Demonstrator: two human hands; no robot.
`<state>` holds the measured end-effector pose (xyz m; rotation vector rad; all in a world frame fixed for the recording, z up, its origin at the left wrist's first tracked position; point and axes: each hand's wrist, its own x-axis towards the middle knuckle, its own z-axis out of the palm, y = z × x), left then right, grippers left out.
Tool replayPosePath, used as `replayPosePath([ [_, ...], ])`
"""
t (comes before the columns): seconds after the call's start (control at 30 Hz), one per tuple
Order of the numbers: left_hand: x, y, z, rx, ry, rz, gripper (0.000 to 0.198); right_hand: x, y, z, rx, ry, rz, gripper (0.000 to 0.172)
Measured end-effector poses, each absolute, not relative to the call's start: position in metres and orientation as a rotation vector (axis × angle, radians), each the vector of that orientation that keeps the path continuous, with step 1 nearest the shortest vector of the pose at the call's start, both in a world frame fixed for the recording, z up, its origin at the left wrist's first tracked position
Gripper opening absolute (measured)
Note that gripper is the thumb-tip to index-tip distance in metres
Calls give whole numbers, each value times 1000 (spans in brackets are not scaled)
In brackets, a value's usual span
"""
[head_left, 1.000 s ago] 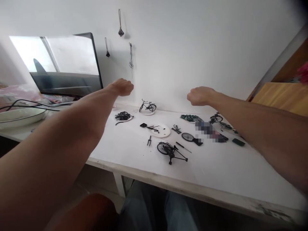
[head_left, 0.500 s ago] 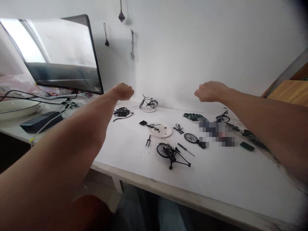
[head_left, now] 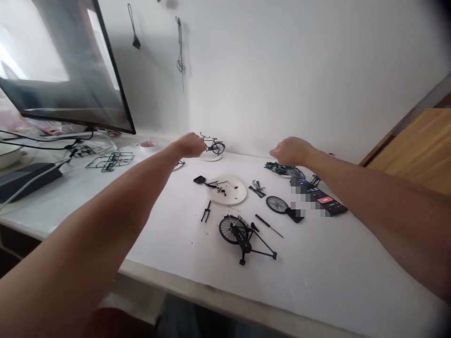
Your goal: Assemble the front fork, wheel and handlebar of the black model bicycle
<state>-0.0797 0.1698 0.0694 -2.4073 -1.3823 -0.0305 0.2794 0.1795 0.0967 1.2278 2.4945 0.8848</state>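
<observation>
**Closer Together and a Little Lower**

Half a second before, the gap between the left hand (head_left: pixel 192 145) and the right hand (head_left: pixel 292 150) was wider. Now it had shrunk, and both sat a bit lower. The left hand hid part of the small whole bike (head_left: pixel 217 146) on the far side, and the right hand looked close to the heap of green bits (head_left: pixel 278 168). I could not tell if either hand touched those things. Both hands were clenched into fists, and I could not see if anything was tucked inside. The bike parts lay in the same spots on the table (head_left: pixel 317 267), so the half-made bike (head_left: pixel 245 244) was no further along.

That bike lay on its side in the near middle, well apart from both hands. Its long way ran left to right, with the right end a little nearer. Its one wheel was on the left, and the front end, with no wheel, pointed right. Just to its right, the screwdriver (head_left: pixel 268 226) slanted, tip pointing near and right. On the left, the fork (head_left: pixel 206 212) had its prongs pointing near. A loose wheel (head_left: pixel 277 204) lay past the screwdriver.
</observation>
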Motion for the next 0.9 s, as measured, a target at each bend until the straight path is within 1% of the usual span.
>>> replayPosePath([
  [0.1,-56,153,60,-2502,-1274,-81,21,278,175,76,1087,2492,841,17],
  [0.2,-27,123,55,-2614,-1135,-173,30,270,157,54,954,2572,794,19],
  [0.3,-7,91,48,-2742,-953,-251,26,252,130,31,849,2706,734,19],
  [0.43,-4,72,26,-2859,-834,-243,26,219,100,9,821,2953,664,7],
  [0.5,-9,73,11,-2886,-808,-242,18,204,92,5,878,3092,618,18],
  [0.53,-12,75,5,-2889,-803,-257,16,198,89,5,925,3156,589,21],
  [0.6,-18,80,-3,-2883,-808,-311,18,186,88,5,1027,3268,509,23],
  [0.67,-26,83,-4,-2874,-829,-389,20,177,90,5,1123,3351,404,24],
  [0.73,-37,85,1,-2854,-873,-483,18,171,96,2,1202,3402,291,25],
  [0.8,-51,86,7,-2820,-969,-636,15,168,103,-3,1254,3427,195,26],
  [0.9,-72,90,9,-2749,-1215,-964,11,171,112,-11,1303,3438,110,25],
])
